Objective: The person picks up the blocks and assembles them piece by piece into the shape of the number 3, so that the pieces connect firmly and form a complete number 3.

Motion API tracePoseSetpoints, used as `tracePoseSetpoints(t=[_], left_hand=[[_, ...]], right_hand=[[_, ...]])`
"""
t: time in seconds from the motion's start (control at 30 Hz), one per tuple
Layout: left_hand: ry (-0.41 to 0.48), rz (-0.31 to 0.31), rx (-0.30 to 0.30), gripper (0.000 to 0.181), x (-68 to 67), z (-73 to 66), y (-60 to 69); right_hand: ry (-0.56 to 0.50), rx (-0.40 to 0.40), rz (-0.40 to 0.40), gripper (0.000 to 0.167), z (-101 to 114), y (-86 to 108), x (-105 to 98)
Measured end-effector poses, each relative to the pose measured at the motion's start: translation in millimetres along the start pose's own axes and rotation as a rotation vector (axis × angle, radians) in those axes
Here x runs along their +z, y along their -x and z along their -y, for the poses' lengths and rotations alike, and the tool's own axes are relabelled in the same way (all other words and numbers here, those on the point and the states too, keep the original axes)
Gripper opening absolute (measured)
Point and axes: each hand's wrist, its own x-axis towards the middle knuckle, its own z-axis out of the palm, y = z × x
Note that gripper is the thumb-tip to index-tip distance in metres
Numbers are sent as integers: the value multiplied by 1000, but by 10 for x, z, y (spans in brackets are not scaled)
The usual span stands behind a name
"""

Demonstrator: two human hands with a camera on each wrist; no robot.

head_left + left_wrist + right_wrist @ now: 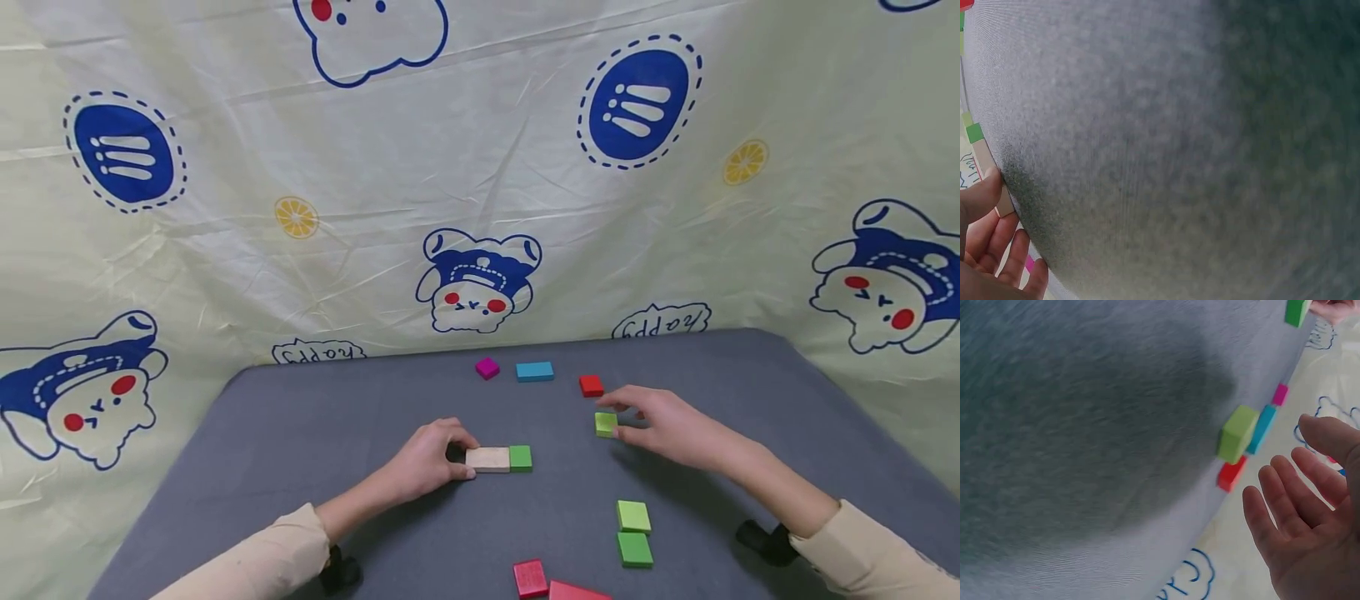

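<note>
The pale block (488, 460) looks like bare, matt wood; the coloured blocks (634, 550) have a smooth painted look. The tabletop (337, 408) shows matt, slightly grainy cloth, the backdrop (510, 192) smooth, faintly shiny sheeting.

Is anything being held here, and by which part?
The left hand pinches the pale wooden rectangular block by its left end; the right hand holds nothing.

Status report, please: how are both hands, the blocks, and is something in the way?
Left hand holds pale block. Right hand beside lime block, not gripping. Green block against pale block's other end. Nothing seen between green and lime blocks.
</note>
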Motion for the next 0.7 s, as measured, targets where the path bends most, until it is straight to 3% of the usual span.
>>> tracePoseSetpoints(t=[0.43,0.7], left_hand=[[13,-1,-18,23,-6,5,-1],[10,5,-27,24,-7,9,-4]], right_hand=[[37,36,4,43,-165,-80,74],[43,24,3,36,-237,-128,163]])
